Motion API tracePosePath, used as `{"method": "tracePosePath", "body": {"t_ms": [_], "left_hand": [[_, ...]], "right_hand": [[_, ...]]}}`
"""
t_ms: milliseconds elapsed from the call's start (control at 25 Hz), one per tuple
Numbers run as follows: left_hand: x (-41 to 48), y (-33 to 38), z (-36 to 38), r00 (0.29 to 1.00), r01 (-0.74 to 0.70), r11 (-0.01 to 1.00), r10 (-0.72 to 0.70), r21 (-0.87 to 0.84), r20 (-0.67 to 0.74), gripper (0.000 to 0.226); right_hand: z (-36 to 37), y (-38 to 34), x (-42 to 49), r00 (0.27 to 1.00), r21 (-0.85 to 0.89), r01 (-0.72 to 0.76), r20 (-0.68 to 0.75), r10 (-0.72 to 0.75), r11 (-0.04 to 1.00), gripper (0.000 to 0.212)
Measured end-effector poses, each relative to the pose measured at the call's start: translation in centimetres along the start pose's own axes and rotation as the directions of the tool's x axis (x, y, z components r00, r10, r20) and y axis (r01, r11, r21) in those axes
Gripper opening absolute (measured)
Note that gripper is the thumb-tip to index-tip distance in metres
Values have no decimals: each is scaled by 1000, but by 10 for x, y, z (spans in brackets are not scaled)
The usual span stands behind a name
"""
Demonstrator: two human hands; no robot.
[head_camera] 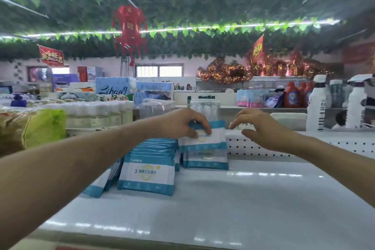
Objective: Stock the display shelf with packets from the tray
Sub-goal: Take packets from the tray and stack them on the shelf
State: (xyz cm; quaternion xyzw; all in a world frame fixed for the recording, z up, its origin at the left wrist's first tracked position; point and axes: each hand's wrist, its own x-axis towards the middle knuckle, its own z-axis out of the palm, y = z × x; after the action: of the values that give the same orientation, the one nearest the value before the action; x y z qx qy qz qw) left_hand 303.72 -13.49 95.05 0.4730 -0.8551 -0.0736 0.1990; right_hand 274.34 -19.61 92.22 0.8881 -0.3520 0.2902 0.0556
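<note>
– While my left hand (180, 124) pinches the wipe packet (209, 139) just right of the packet row (150, 166), any risk?
– My right hand (257, 126) hangs loose, empty; a nudge could topple that row.

Both bare forearms are extended forward at like height, the left hand (180, 123) pinched by thumb and fingertips on a packet (205, 140), the right hand (258, 126) held just beside it, empty, fingers loosely curled.

Red lantern (129, 30); perhaps detergent bottles (292, 95).
</note>
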Motion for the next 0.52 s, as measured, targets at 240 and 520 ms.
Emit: {"method": "tracePosePath", "body": {"t_ms": [240,520], "left_hand": [[11,-11,44,985,-69,972,31,225,168,31],[2,-1,32,997,-65,955,49,288,65,25]], "right_hand": [[-24,-9,-35,997,-11,10,-81,-11,1000,34],[-26,-69,-40,998,-56,62,-22,-63,997,27]]}}
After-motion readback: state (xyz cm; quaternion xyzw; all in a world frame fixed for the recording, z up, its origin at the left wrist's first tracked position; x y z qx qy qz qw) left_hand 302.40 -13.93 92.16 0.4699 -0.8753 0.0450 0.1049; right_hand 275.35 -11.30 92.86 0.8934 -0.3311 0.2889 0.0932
